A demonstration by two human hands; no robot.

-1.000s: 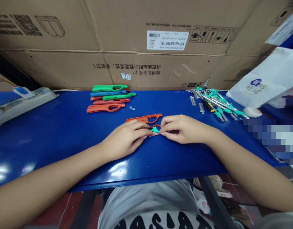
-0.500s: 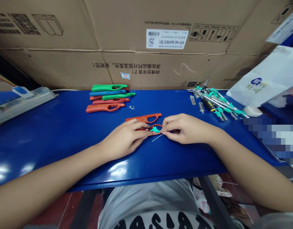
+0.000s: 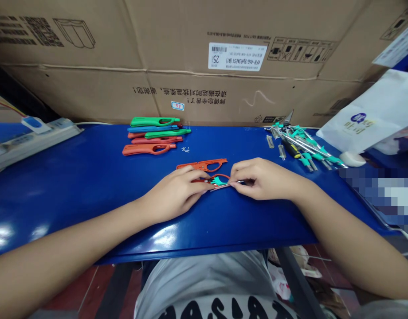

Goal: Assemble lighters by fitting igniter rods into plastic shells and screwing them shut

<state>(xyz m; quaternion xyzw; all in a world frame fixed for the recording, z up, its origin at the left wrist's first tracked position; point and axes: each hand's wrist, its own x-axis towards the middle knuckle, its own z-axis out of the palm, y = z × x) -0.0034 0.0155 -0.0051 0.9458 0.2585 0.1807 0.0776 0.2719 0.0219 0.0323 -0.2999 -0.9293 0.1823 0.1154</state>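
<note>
Apparently mid-fitting, the left hand point(image 3: 186, 190) steadied a red shell point(image 3: 224, 175), the right hand point(image 3: 253, 179) pinched a thin shiny piece point(image 3: 221, 186); careful alignment between them seemed due.

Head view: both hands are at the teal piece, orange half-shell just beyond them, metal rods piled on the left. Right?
One slip: the head view shows the metal rods piled on the right, near the white bag. Left hand and right hand are indeed at the teal piece, with the orange half-shell just beyond.
</note>
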